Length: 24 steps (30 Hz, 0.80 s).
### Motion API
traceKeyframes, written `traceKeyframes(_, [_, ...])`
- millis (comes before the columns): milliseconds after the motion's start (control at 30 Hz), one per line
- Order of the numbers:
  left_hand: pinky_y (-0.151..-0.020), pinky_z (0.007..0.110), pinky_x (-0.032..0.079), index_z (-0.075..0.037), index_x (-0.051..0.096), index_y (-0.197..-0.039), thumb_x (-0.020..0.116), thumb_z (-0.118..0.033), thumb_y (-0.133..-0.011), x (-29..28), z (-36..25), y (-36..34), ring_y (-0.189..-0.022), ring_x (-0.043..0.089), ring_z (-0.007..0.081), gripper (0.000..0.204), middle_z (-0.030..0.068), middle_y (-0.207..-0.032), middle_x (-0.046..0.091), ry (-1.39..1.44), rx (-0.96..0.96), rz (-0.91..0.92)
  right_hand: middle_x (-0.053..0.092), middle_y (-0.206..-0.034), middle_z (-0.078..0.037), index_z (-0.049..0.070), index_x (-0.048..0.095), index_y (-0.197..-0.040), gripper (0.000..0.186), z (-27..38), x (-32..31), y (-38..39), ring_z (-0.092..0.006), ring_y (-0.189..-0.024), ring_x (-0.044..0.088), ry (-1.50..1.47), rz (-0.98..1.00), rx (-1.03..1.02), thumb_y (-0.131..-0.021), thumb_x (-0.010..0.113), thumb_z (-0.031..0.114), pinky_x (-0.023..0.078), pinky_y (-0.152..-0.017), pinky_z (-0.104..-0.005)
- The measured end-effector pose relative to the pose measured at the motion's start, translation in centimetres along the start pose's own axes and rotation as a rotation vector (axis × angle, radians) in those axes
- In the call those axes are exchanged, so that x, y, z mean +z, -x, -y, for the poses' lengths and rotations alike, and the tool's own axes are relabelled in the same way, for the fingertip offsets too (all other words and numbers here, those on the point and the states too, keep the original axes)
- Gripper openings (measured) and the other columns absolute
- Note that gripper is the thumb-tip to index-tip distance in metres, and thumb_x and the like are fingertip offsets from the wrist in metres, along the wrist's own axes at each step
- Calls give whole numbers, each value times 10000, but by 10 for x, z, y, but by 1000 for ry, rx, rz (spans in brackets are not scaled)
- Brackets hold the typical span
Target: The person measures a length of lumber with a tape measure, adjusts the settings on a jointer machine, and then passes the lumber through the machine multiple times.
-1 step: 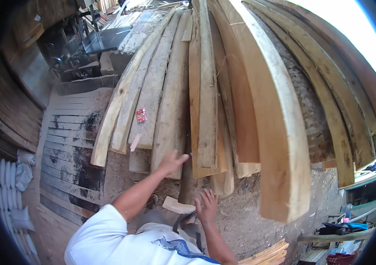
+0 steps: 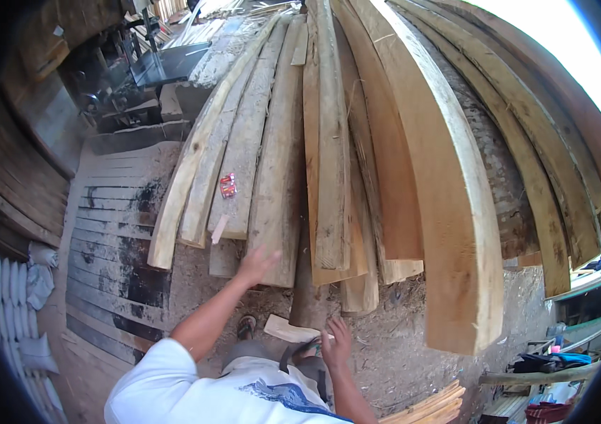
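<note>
My left hand point(image 2: 258, 266) is over the near end of a broad weathered timber point(image 2: 277, 191), its fingers stretched out with nothing in them. Whether it touches the wood I cannot tell. Lower and further right, my right hand point(image 2: 337, 342) is held in front of my body, fingers extended, empty. Between the hands, a pale wood offcut point(image 2: 287, 329) lies on the ground by my feet. A narrower beam point(image 2: 333, 205) and a thick squared beam point(image 2: 456, 233) jut toward me to the right of the left hand.
A small red packet point(image 2: 227, 185) and a pale pink strip point(image 2: 220, 228) sit on a plank at left. White sacks point(image 2: 10, 290) are stacked far left beside a slatted floor point(image 2: 113, 247). Cut sticks point(image 2: 427, 406) lie at lower right, near a bench with cloths point(image 2: 555, 362).
My left hand has moved slightly left along the timber ends. My right hand has shifted a little down and to the right. The view has shifted slightly.
</note>
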State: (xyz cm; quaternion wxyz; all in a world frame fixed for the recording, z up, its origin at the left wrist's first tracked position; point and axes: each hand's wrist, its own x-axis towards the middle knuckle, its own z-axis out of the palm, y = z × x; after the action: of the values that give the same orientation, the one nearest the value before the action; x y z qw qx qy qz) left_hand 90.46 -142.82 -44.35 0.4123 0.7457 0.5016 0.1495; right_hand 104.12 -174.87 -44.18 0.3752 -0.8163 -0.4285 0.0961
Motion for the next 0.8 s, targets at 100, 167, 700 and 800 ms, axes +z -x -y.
traceKeyframes(100, [-903, 332, 445, -8, 679, -1032, 570, -554, -922, -103, 124, 87, -952, 613, 182, 567, 87, -968, 679, 388, -345, -143, 701, -959, -170, 17, 710, -953, 216, -23, -3, 93, -331, -923, 667, -15, -104, 389, -823, 686, 188, 514, -865, -409])
traceKeyframes(167, [-784, 344, 434, -49, 650, -847, 559, -536, -935, -138, 175, 125, -789, 529, 154, 504, 12, -785, 565, 253, -737, -40, 701, -886, -167, 8, 708, -941, 215, -44, -11, 127, -311, -843, 672, 107, -74, 631, -832, 684, 192, 522, -794, -398])
traceKeyframes(700, [-642, 224, 417, -93, 633, -928, 619, -389, -951, -152, 149, 128, -721, 527, 52, 297, -40, -786, 580, 681, -405, -240, 647, -773, -136, -34, 679, -901, 296, 13, -156, 62, -197, -737, 618, 280, -750, 434, -979, 521, 204, 494, -697, -329])
traceKeyframes(800, [-603, 202, 411, -115, 622, -925, 608, -377, -960, -150, 148, 115, -669, 519, 39, 265, -46, -770, 574, 691, -355, -315, 658, -836, -84, 4, 672, -853, 362, -25, -233, 40, -182, -774, 612, 69, -1219, 382, -987, 502, 295, 488, -707, -314])
